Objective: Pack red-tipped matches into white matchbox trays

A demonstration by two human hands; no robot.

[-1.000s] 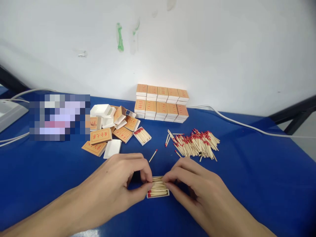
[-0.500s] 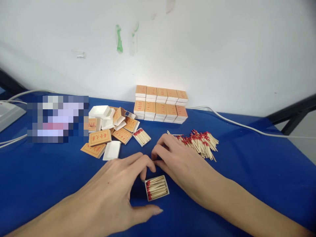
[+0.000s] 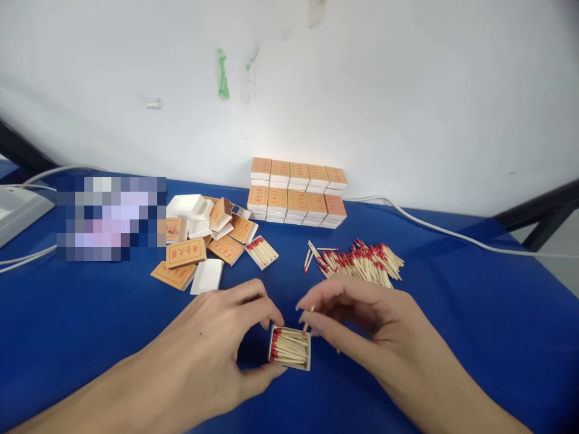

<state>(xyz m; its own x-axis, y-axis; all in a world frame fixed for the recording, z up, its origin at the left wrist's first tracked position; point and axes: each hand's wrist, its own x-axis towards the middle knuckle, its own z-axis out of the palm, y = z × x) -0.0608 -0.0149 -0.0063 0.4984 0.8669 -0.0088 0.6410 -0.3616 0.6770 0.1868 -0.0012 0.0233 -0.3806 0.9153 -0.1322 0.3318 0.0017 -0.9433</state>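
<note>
Left hand (image 3: 226, 337) gripping filled matchbox tray (image 3: 290, 348) on blue bench (image 3: 452, 337), right hand (image 3: 362, 319) pinching a match (image 3: 308, 317) above it

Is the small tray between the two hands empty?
No. The tray is filled with red-tipped matches lying side by side, while the left hand grips its edge and the right hand brings another match.

The right hand (image 3: 362, 319) has come back from beside the loose pile of matches (image 3: 362, 265), where it reached half a second ago, and now hovers just right of the filled tray (image 3: 290, 348) — a match (image 3: 309, 318) pinched in its fingertips. The single match that lay on the cloth is gone. The left hand (image 3: 217, 337) has closed thumb and forefinger on the tray's left edge — the tray has turned slightly.
</note>
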